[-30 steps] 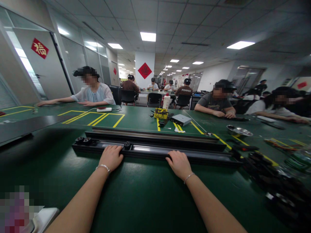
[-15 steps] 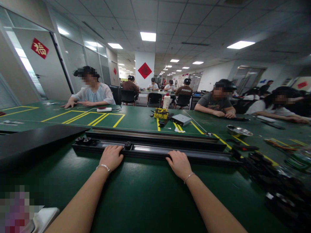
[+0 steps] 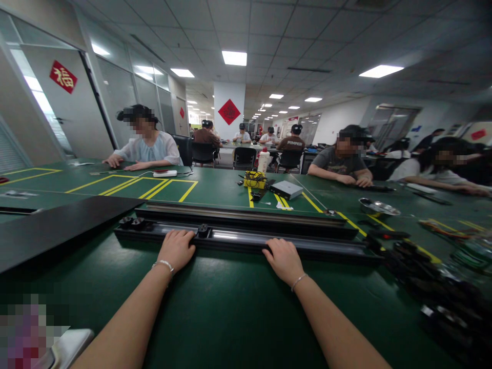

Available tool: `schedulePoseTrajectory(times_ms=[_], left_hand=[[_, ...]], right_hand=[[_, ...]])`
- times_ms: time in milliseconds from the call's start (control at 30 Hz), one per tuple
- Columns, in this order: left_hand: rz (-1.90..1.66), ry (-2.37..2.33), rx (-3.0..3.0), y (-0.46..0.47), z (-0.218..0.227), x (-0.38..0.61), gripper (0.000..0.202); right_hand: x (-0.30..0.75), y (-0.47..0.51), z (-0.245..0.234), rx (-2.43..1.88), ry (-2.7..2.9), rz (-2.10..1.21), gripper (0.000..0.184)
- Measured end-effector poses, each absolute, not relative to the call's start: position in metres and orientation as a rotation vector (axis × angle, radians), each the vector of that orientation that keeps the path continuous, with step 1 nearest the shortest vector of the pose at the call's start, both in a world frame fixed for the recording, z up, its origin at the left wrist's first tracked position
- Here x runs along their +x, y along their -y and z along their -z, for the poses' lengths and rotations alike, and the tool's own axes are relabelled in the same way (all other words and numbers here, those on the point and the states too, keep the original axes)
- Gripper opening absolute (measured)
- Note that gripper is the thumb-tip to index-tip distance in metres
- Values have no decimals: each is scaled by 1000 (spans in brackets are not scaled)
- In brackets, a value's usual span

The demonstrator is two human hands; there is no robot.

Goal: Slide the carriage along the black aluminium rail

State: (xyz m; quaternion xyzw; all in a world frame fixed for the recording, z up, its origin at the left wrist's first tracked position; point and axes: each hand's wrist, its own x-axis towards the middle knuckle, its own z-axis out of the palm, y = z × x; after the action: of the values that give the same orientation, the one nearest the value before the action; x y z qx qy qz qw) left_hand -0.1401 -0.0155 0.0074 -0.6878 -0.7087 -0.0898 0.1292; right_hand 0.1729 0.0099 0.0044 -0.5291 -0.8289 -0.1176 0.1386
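A long black rail with a shiny metal channel lies across the green table in front of me. My left hand rests on its near edge, fingers curled over the edge beside a small black slider block. My right hand grips the same near edge further right, fingers bent over it. A second long black rail lies just behind the first. Two more black blocks sit at the rail's left end.
A long black panel lies at the left. Dark cables and parts are piled at the right, with a metal bowl behind. A yellow tool and a grey box sit mid-table. Several people sit at the tables beyond.
My hands have not moved. The black panel at the left has slid rightwards, closer to the rail's left end. The person at the far left has drawn an arm in.
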Motion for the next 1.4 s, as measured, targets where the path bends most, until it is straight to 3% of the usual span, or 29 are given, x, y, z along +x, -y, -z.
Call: schedulePoseTrajectory(times_ms=[1400], left_hand=[[295, 2081, -1999, 14, -4, -142, 35]], right_hand=[[173, -9, -6, -1521, 2400, 333, 25]])
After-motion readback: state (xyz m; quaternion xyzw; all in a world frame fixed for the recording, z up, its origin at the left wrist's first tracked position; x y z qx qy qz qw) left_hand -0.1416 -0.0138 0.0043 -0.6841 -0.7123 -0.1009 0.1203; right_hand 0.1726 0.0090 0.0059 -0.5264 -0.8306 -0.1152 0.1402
